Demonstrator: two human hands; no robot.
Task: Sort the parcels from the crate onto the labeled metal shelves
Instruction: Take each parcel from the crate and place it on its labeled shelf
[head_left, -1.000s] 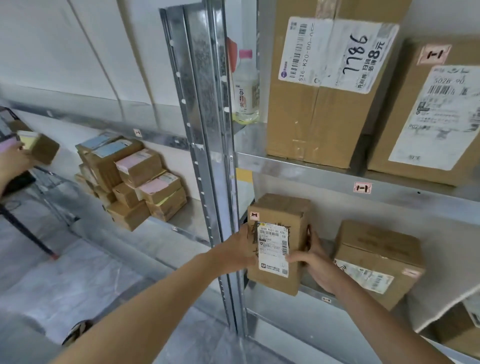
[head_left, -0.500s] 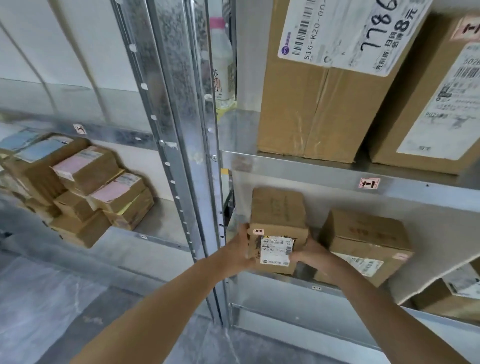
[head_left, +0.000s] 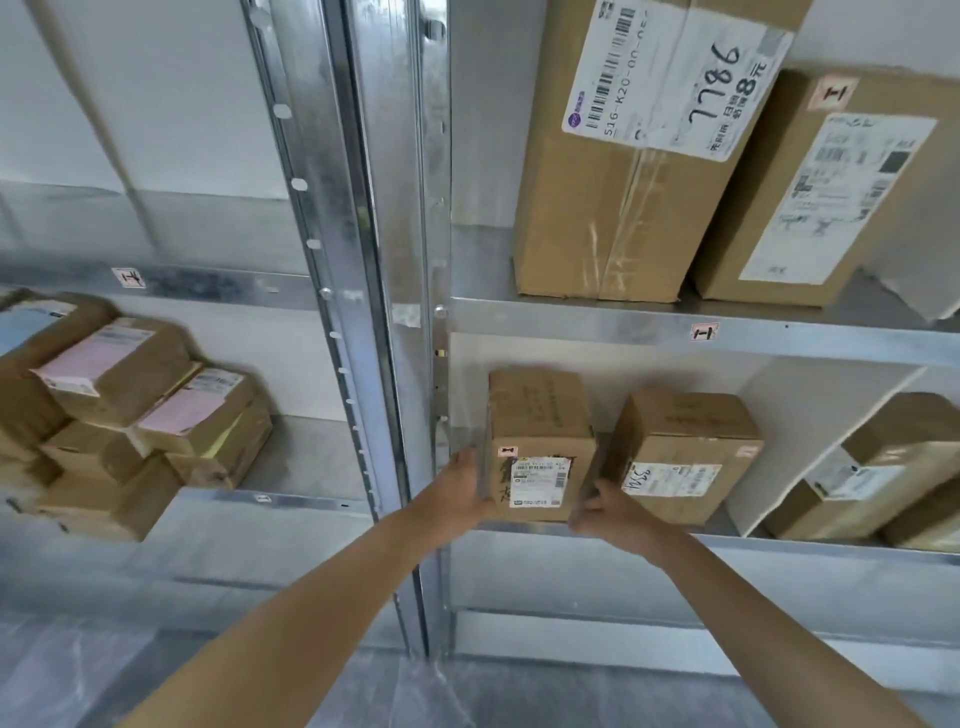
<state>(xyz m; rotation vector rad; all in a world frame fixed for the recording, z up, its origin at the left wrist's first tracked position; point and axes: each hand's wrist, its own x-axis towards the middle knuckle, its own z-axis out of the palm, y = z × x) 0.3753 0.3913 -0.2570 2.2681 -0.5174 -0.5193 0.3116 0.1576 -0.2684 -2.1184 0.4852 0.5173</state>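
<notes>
Head view. Item: parcel (head_left: 540, 447), small brown carton, pink tag and white waybill on its front, standing on the lower shelf (head_left: 779, 543) at its left end, beside the upright post (head_left: 395, 260) and just left of a neighbouring parcel (head_left: 680, 457). Left hand (head_left: 460, 488): laid against the carton's left face, fingers apparently straight. Right hand (head_left: 608, 512): fingers curled at the lower right front corner, in the gap between cartons. Step judged: placement, near done. Next: seat it square, waybill outward, release, then withdraw without nudging the neighbour.
</notes>
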